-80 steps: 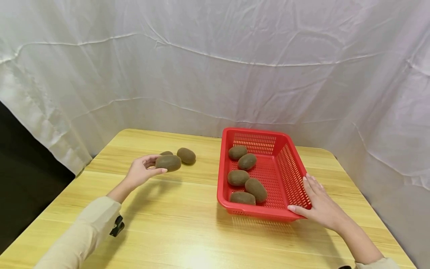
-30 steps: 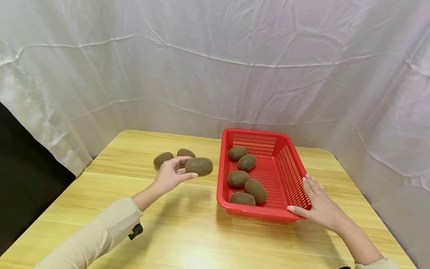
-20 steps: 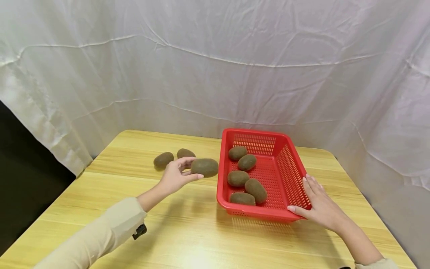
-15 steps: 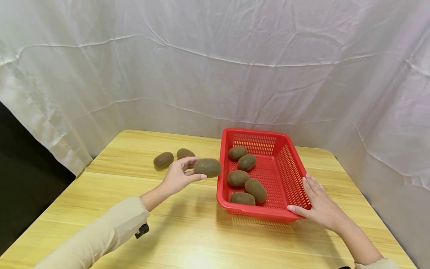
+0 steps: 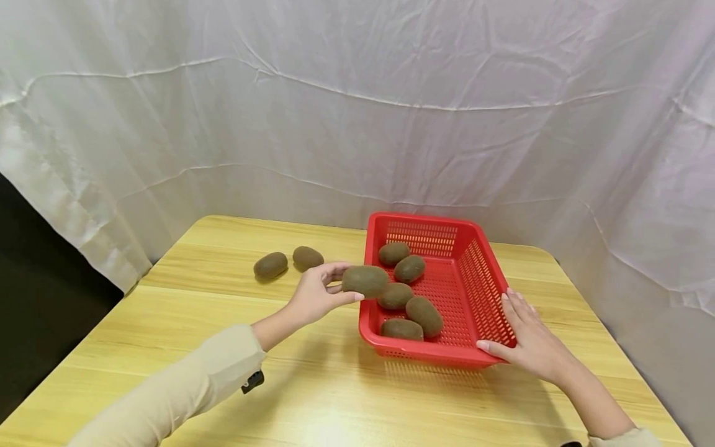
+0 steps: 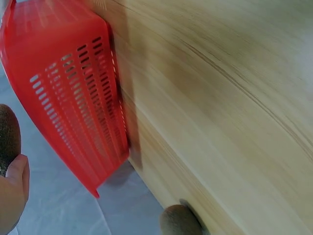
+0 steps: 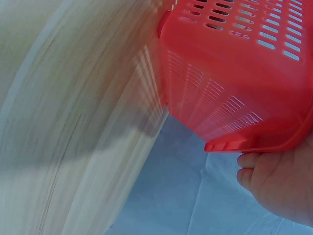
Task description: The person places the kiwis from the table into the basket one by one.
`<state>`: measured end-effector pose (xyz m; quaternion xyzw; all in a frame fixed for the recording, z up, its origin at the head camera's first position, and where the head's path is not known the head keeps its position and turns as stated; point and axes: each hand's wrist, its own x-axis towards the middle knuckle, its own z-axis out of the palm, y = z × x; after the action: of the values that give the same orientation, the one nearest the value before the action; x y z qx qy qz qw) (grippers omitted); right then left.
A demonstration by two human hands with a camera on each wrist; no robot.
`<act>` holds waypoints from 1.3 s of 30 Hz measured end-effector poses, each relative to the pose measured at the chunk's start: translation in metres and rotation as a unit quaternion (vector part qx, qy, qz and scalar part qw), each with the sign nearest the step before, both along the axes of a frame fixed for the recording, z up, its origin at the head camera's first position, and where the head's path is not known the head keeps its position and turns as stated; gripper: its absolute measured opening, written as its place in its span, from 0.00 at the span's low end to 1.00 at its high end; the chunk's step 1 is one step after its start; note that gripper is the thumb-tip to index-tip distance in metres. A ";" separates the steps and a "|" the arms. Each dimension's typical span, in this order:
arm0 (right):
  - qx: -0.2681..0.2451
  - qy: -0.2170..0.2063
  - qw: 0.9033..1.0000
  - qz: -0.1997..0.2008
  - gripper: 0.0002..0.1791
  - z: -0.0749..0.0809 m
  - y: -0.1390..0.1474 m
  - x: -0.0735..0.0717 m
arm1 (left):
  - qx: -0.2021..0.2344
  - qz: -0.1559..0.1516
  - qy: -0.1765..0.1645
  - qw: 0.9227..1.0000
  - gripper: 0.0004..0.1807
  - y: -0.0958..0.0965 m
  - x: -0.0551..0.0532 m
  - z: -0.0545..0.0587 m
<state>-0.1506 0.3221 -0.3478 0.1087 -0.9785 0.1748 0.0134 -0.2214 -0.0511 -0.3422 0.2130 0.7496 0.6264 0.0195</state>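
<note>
My left hand [image 5: 318,295] pinches a brown kiwi [image 5: 365,281] between thumb and fingers, held up over the left rim of a red plastic basket [image 5: 363,316]. That same kiwi [image 6: 9,137] shows at the left edge of the left wrist view. On the basket's near right corner rests my right hand [image 5: 533,344], its fingers spread along the right rim and its thumb on the front rim. Several kiwis lie along the basket's left side, among them one kiwi [image 5: 424,315] near the front. In the right wrist view the right hand [image 7: 283,181] lies against the basket's rim, thumb hidden.
Two loose kiwis, a left kiwi [image 5: 270,266] and a right kiwi [image 5: 307,258], lie on the wooden table [image 5: 301,397] left of the basket. A pale curtain [image 5: 357,136] hangs behind the table. Black shows at the far left.
My left hand has carried the kiwi rightward from beside the loose kiwis to the basket's left rim, uncovering the two kiwis on the table. My right hand and the basket have stayed put.
</note>
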 end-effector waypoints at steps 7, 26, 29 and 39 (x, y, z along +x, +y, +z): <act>-0.002 -0.001 1.000 0.002 0.58 -0.001 -0.001 -0.001 | -0.002 -0.014 0.000 1.000 0.27 0.017 0.001 0.000; -0.010 -0.003 1.000 0.003 0.59 -0.001 -0.001 -0.002 | -0.043 -0.019 0.042 0.998 0.25 0.051 0.009 -0.002; -0.012 -0.006 1.000 0.004 0.59 -0.001 0.000 -0.001 | -0.050 -0.026 0.049 0.997 0.25 0.054 0.011 -0.003; -0.018 -0.016 1.000 0.013 0.60 0.000 0.003 -0.001 | -0.071 -0.036 0.055 0.995 0.26 0.060 0.013 -0.004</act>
<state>-0.1519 0.3249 -0.3474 0.1180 -0.9739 0.1938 -0.0025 -0.2088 0.0086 -0.3459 0.2724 0.7840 0.5576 0.0157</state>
